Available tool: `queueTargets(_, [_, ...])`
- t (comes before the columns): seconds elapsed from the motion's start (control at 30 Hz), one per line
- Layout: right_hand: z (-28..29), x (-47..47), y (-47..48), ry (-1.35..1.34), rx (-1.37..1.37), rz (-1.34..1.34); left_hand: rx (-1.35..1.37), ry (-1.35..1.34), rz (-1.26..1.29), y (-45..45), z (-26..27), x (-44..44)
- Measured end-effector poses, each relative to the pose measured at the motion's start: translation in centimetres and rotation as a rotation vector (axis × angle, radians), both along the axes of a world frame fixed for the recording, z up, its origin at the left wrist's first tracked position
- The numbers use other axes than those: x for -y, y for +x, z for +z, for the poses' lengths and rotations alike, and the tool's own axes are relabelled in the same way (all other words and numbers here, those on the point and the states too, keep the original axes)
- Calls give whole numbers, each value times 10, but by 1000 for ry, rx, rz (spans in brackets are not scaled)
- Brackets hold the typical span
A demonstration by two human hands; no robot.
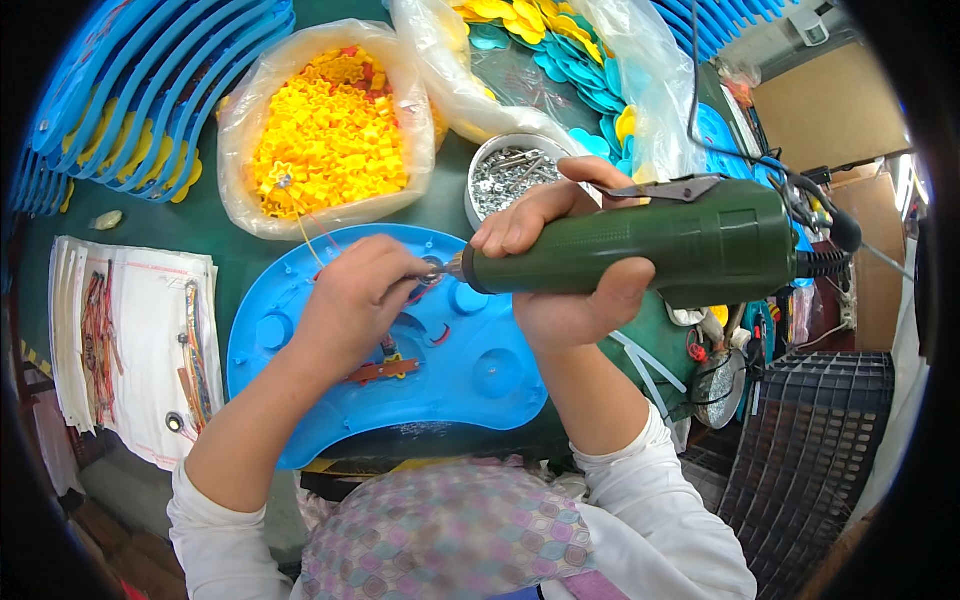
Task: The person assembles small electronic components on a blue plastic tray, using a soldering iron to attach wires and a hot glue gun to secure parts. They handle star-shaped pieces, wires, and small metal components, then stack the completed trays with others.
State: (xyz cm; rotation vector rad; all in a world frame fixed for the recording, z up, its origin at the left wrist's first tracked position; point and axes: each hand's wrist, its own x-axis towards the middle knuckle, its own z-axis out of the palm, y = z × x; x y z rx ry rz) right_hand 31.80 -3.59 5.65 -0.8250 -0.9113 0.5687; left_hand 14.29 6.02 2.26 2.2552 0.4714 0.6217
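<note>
My right hand grips a green electric screwdriver, held nearly level with its bit pointing left. The fingers of my left hand are pinched together at the bit's tip; whether they hold a screw is hidden. Both hands are above a curved blue plastic shell with moulded posts and round recesses. Just under the bit is a small round part, perhaps a speaker, with red wire. A brown circuit board with wires is in the shell's lower middle. Thin red and yellow wires run up-left from my left hand.
Behind the shell stand a bag of yellow star-shaped plastic parts, a round tub of screws and a bag of teal and yellow pieces. Stacked blue frames are at upper left, wire bundles on white sheets at left, a black plastic crate at right.
</note>
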Motion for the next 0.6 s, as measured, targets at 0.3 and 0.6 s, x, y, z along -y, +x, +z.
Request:
queueTargets(0.3, [5, -10, -17, -52, 54, -2, 49, 36, 43, -6, 1, 2])
queueTargets(0.6, [4, -9, -18, -82, 34, 49, 62, 108, -14, -10, -6, -1])
